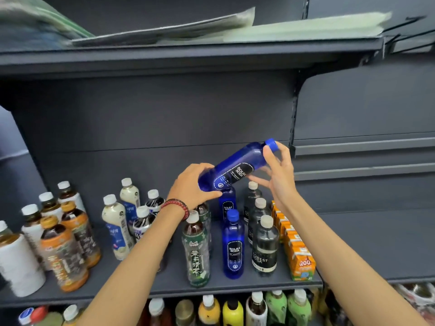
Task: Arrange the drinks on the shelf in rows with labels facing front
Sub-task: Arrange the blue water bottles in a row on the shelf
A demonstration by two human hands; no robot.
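Blue bottle (235, 169) (tilted) between hands (191, 182) (280, 177)

1. the held bottle (235, 168) is deep blue, with a blue cap and a black label lettered white.
2. standing soda bottle (233, 245): same blue, black label.
3. forest soda bottle (264, 250): smoky dark, off-white cap.
4. tea bottle (196, 250): green label, white characters.
5. juice cartons (301, 260), right: orange.
6. left bottle (63, 252): orange label, gold cap.
7. shelf (235, 288): dark grey.
8. bracelet (179, 208): red and black beads.

Blue btl (237, 166): L grip (191, 182), R grip (280, 175)
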